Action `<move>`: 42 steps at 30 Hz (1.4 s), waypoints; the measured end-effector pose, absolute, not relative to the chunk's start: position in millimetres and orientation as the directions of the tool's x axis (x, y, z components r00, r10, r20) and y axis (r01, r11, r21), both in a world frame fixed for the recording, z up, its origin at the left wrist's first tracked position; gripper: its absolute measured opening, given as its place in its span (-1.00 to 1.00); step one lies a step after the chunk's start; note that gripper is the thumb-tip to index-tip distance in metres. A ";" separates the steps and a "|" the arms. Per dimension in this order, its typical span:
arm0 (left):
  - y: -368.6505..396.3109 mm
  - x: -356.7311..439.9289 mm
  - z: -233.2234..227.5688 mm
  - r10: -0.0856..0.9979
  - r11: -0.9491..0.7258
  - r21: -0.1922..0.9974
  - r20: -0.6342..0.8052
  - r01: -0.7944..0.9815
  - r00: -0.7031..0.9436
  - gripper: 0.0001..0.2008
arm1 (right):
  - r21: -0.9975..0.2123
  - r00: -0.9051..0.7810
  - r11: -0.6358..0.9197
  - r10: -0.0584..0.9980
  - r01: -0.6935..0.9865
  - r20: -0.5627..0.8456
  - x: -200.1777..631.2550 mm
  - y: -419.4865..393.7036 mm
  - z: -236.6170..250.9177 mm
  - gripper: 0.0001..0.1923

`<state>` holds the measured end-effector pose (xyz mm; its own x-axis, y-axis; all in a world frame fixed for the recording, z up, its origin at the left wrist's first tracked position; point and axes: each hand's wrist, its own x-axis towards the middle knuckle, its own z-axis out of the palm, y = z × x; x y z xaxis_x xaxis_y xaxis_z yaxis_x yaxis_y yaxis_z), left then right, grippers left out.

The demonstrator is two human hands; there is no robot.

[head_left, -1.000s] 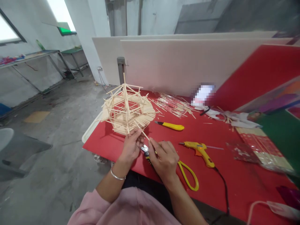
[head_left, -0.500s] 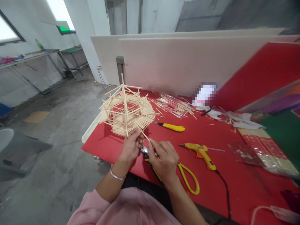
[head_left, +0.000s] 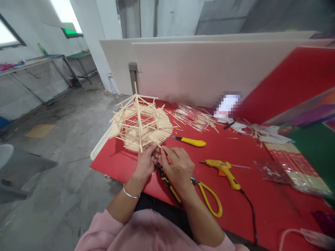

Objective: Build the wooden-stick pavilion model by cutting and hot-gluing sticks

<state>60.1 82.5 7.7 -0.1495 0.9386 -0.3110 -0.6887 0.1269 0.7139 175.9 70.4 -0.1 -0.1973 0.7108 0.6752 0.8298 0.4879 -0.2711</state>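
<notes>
A model built of thin wooden sticks, with a pointed open roof frame and a fan of slats, stands at the table's left corner. My left hand is at its front edge, thumb and fingers pinched on a thin wooden stick. My right hand has its thumb and forefinger closed at the near end of the same stick. Most of that stick is hidden by my fingers. Below my hands lie black-and-yellow pliers, partly covered by my right hand. A tool with yellow looped handles lies beside my right wrist.
On the red table are a yellow utility knife and a yellow glue gun with a black cord. Loose sticks and a plastic packet of sticks lie behind. More packed sticks are at right. Pale boards stand behind.
My right hand has moved left and slightly up, closer to my left hand. Less of the stick shows between them, and more of the pliers is uncovered.
</notes>
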 end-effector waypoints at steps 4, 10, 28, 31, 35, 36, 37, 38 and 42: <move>82.8 58.9 6.9 0.930 0.130 0.713 -0.329 -0.689 -0.165 -0.68 | -0.282 -0.194 0.494 0.710 0.823 0.677 172.8 73.0 -0.7 -0.77; 82.9 58.3 6.5 0.916 0.128 0.704 -0.355 -0.699 -0.190 -0.67 | -0.299 -0.188 0.504 0.707 0.810 0.682 172.0 74.0 -3.8 -0.78; 84.6 56.8 3.9 0.926 0.126 0.727 -0.330 -0.675 -0.182 -0.67 | -0.341 -0.145 0.503 0.702 0.794 0.697 168.9 75.1 -4.8 -0.83; 85.3 56.9 4.1 0.924 0.132 0.728 -0.336 -0.672 -0.183 -0.66 | -0.340 -0.140 0.498 0.702 0.798 0.698 168.0 75.9 -4.8 -0.83; 85.8 56.8 5.4 0.925 0.123 0.729 -0.330 -0.674 -0.187 -0.67 | -0.326 -0.136 0.491 0.693 0.808 0.708 166.8 77.7 -3.7 -0.84; 86.0 56.7 5.4 0.927 0.122 0.729 -0.326 -0.673 -0.186 -0.67 | -0.323 -0.136 0.491 0.691 0.809 0.710 166.6 78.1 -3.1 -0.85; 86.1 56.7 5.2 0.928 0.123 0.729 -0.324 -0.673 -0.182 -0.67 | -0.319 -0.137 0.491 0.689 0.811 0.712 166.5 78.4 -2.3 -0.85; 86.3 56.6 4.9 0.929 0.125 0.728 -0.324 -0.674 -0.178 -0.67 | -0.313 -0.137 0.489 0.687 0.814 0.714 166.4 78.6 -1.3 -0.85; 86.8 56.9 3.5 0.928 0.117 0.723 -0.324 -0.681 -0.184 -0.67 | -0.284 -0.137 0.469 0.680 0.836 0.720 165.8 78.6 3.0 -0.86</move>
